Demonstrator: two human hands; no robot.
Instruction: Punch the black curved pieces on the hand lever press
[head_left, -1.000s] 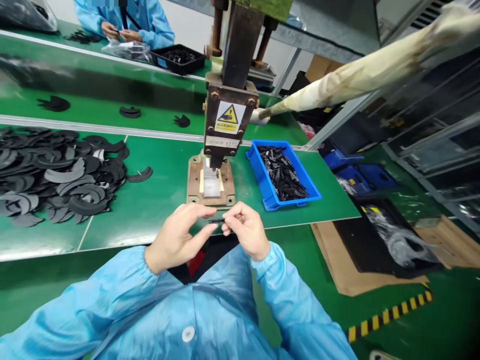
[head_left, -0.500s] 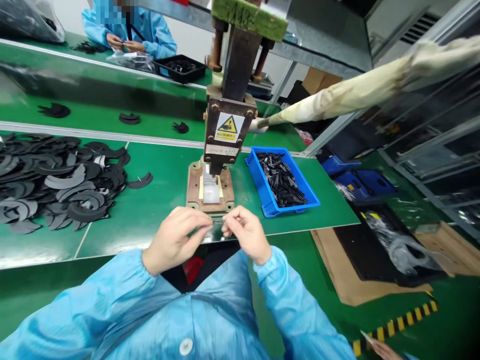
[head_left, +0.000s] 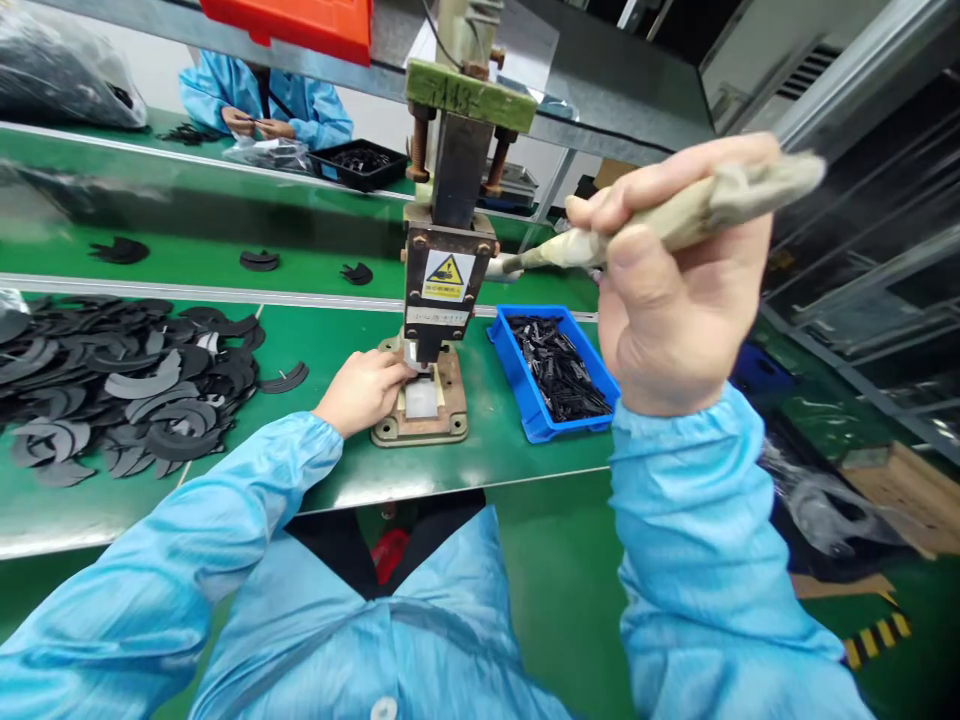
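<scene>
The left hand [head_left: 365, 388], fingers curled, rests on the press base [head_left: 421, 405] under the ram, near the worktop [head_left: 315, 470] front edge. The right hand [head_left: 671, 300] is wrapped around the cloth-wrapped lever [head_left: 667, 215], raised above the blue bin [head_left: 551, 368].

right hand [head_left: 675, 300] grips the cloth-wrapped lever [head_left: 675, 215] of the press [head_left: 442, 270]; left hand [head_left: 364, 388] rests at its base plate [head_left: 454, 425], beside a blue bin [head_left: 536, 415] of black parts.
</scene>
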